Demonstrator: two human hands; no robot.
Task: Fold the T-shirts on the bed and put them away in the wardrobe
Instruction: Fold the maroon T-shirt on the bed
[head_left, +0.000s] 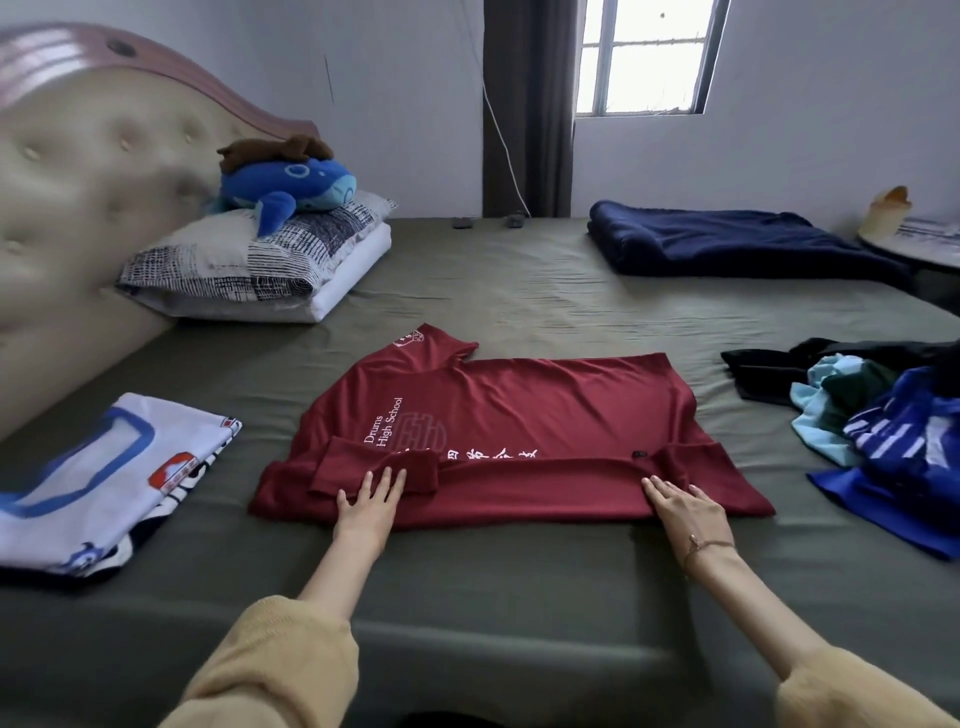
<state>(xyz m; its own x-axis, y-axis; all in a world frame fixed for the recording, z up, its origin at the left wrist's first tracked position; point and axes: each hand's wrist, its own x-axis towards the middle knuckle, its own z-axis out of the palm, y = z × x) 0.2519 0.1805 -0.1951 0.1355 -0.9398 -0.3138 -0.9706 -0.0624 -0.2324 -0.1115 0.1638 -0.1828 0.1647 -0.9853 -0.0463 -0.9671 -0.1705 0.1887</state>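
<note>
A dark red T-shirt (519, 415) with white lettering lies spread sideways on the olive bed sheet (467, 582), its near long edge folded over onto the body. My left hand (366, 512) presses flat with straight fingers on the folded strip near the sleeve. My right hand (688, 512) lies flat on the same strip near the hem end. A folded white and blue T-shirt (104, 478) rests at the left. A heap of unfolded shirts (883, 415), blue, light blue and black, sits at the right.
Stacked pillows (260, 265) with a blue plush whale (291, 187) stand against the padded headboard (78, 197) at the far left. A folded navy blanket (727, 244) lies at the far right. Curtain and window are behind the bed. No wardrobe is in view.
</note>
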